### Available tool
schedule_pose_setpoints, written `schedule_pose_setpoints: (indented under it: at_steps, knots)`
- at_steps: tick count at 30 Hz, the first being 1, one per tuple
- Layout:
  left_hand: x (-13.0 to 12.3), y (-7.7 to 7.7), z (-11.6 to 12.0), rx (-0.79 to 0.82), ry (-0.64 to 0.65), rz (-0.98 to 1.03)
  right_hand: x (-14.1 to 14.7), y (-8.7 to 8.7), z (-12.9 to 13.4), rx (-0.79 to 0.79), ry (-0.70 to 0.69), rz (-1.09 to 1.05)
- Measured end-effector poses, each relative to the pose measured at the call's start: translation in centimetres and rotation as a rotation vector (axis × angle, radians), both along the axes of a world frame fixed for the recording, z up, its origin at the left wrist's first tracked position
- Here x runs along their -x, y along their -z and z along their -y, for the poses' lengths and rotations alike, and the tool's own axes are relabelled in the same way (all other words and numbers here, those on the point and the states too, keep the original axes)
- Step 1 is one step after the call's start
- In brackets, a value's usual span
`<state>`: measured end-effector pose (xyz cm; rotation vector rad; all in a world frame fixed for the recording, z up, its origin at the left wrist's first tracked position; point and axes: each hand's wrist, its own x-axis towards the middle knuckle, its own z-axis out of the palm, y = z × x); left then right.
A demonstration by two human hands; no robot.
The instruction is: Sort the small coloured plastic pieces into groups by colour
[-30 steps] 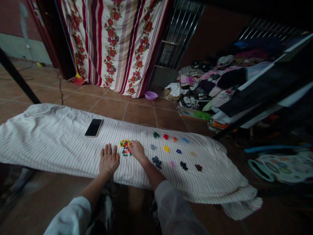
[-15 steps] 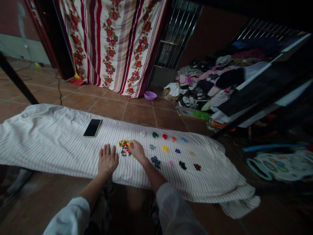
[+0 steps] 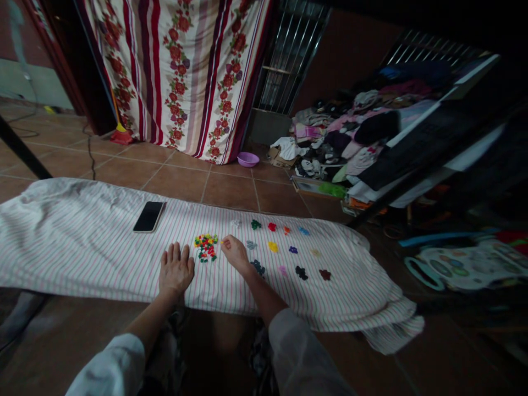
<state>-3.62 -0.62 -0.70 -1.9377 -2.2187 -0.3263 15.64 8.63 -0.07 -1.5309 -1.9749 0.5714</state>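
So my left hand [image 3: 176, 269] is lying flat on the striped cloth [image 3: 103, 247], fingers a bit spread, just left and near of the mixed pile [image 3: 205, 247] of tiny coloured pieces. My right hand [image 3: 236, 254] is just right of that pile, thumb and finger pinching what looks like a tiny yellow piece [image 3: 221, 242]. Single-colour clusters sit off to the right, incl. a yellow cluster [image 3: 273, 247]. Phone [image 3: 149, 216]'s over on the far left.

Room btwn phone [image 3: 149, 216] & mixed pile [image 3: 205, 245], R fingers [image 3: 230, 244] blocking pile's R.
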Motion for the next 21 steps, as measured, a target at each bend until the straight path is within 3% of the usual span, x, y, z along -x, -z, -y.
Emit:
schedule_pose_setpoints:
  at_steps: [6,13,21]
  knots:
    - [0.0,0.0,0.0,0.018,0.000,-0.007,-4.2,-0.7,-0.5,-0.045,0.099,0.020]
    - [-0.1,-0.1,0.0,0.021,-0.004,-0.016,-11.8,-1.7,-1.5,-0.061,0.349,0.148]
    - [0.0,0.0,0.0,0.008,-0.001,0.021,-16.7,-0.6,-2.9,0.013,0.538,0.340]
